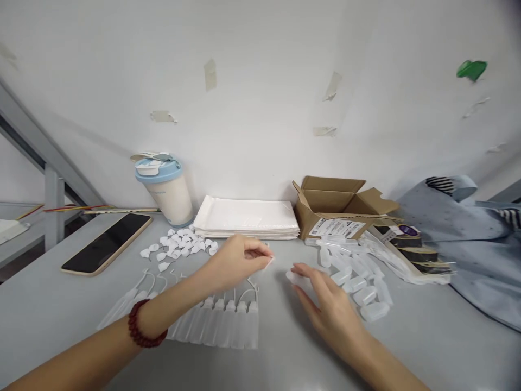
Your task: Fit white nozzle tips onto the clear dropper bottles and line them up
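My left hand (238,262) is closed in a pinch above the table, with a small white piece (269,263) at its fingertips, mostly hidden. My right hand (328,298) is closed around a translucent plastic bottle (299,279), whose end points toward the left hand. The two hands are apart. Under and beside my left forearm lies a row of translucent bottles (222,328), several with thin white loops at their tops. Behind that arm is a pile of small white caps (183,243). Loose translucent bottles (365,296) lie right of my right hand.
A phone (108,244) lies at the left, near a blue-lidded cup (171,195). Along the wall stand a stack of white packets (248,217) and an open cardboard box (325,214). Light blue cloth (468,239) and a plastic-wrapped packet (413,252) are at the right.
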`<action>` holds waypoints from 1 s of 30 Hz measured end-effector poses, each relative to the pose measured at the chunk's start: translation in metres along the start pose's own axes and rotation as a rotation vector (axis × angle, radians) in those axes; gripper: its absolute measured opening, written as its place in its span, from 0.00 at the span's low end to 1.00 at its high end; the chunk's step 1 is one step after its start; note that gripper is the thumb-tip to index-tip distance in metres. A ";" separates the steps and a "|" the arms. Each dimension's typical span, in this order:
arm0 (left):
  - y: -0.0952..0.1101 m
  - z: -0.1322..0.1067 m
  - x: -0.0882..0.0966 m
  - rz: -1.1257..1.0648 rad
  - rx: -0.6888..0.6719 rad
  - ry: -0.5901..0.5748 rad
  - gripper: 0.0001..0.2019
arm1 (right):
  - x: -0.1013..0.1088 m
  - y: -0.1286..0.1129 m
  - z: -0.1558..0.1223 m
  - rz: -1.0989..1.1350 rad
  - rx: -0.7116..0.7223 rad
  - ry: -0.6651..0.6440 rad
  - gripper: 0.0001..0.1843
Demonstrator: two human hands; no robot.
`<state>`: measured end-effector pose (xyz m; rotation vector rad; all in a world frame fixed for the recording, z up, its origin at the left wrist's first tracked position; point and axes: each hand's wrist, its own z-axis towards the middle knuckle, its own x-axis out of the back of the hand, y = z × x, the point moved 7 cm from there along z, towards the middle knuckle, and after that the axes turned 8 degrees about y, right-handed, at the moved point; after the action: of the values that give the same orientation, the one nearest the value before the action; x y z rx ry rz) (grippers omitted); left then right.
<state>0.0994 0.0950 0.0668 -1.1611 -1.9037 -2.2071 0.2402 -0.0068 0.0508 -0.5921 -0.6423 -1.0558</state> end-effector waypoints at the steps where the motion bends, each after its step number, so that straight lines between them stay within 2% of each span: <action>1: 0.001 -0.004 -0.004 -0.073 0.029 -0.027 0.08 | 0.001 -0.004 -0.001 0.036 -0.007 0.008 0.13; 5: 0.003 -0.018 -0.022 -0.308 0.143 -0.114 0.12 | 0.010 -0.014 -0.004 0.261 -0.065 0.055 0.17; 8: 0.005 -0.027 -0.029 -0.420 0.189 -0.139 0.10 | 0.015 -0.019 -0.006 0.346 -0.075 0.071 0.22; 16: -0.005 -0.042 -0.039 -0.519 0.216 -0.075 0.13 | 0.020 -0.028 -0.007 0.561 -0.139 0.075 0.28; 19: -0.007 -0.049 -0.040 -0.485 0.158 -0.051 0.13 | 0.018 -0.031 -0.005 0.703 -0.223 0.051 0.21; 22: -0.006 -0.058 -0.035 -0.367 0.038 0.032 0.11 | 0.010 -0.030 -0.005 0.801 -0.351 -0.006 0.14; 27: -0.007 -0.075 -0.029 -0.115 -0.171 0.199 0.08 | -0.013 -0.024 -0.016 0.911 -0.601 -0.187 0.08; 30: -0.008 -0.083 -0.030 -0.002 -0.258 0.239 0.07 | -0.021 -0.022 -0.023 0.992 -0.752 -0.241 0.09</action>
<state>0.0747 0.0128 0.0445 -0.8663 -1.5682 -2.5172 0.2170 -0.0190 0.0233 -1.5133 -0.0623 -0.2371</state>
